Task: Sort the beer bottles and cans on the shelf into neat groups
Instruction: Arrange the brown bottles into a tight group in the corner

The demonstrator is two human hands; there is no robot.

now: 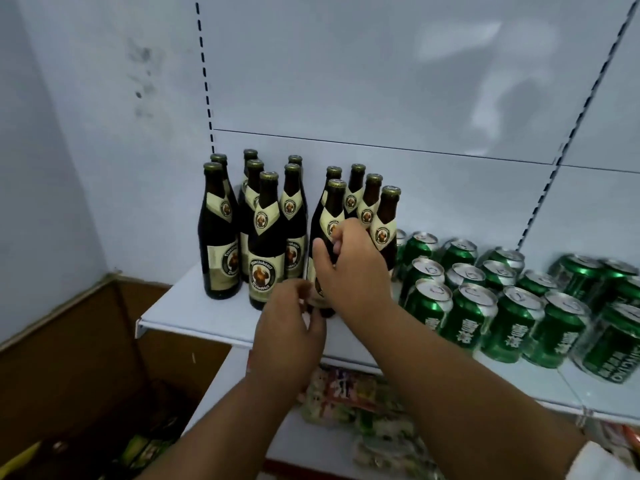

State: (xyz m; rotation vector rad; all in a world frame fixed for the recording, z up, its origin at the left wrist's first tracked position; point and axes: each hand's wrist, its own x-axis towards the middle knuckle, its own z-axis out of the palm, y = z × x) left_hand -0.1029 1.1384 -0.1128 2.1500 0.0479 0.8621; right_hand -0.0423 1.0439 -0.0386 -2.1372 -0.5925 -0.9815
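Several dark brown beer bottles [265, 237] with cream labels stand grouped at the left end of the white shelf [194, 306]. Several green cans [467, 317] stand in rows to their right. My right hand [349, 268] grips the body of the front bottle [336, 200] in the right-hand cluster, thumb on its left side. My left hand [291, 327] is lower, its fingers and thumb curled round the base of that same bottle. The bottle's lower label is hidden behind both hands.
A brown cardboard box [69, 341] sits below the shelf at left. Colourful packets [346, 396] lie on the lower shelf under my arms. Bare shelf runs along the front edge before the bottles. A can [609, 344] at far right leans.
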